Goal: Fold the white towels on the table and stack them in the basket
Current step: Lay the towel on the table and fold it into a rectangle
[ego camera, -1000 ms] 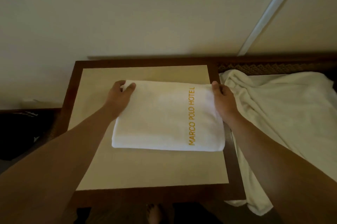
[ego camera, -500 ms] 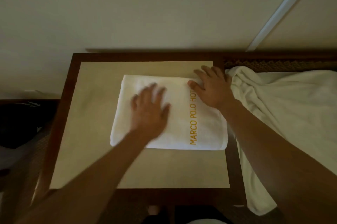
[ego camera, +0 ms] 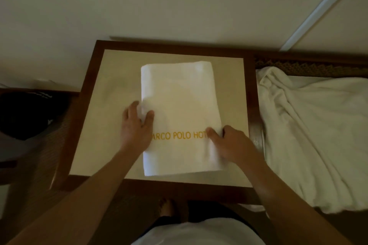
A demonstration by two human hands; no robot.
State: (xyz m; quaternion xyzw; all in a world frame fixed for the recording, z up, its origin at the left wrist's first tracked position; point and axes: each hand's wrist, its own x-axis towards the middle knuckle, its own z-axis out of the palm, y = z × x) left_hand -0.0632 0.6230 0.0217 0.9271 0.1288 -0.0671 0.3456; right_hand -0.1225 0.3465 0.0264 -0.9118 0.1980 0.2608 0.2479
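Head view: a dark-framed table (ego camera: 89,105) stands against a pale wall (ego camera: 139,5), with loose white cloth (ego camera: 308,125) just beside it on the right. On the table lies a folded towel (ego camera: 179,101); the left hand (ego camera: 136,125) pinches its left edge and the right hand (ego camera: 229,143) grips its right edge. Bare tabletop shows on every side of the towel.

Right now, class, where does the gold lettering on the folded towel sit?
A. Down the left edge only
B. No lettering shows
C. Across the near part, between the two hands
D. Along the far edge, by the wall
C: the lettering runs across the folded towel near its front, between the left hand and the right hand.
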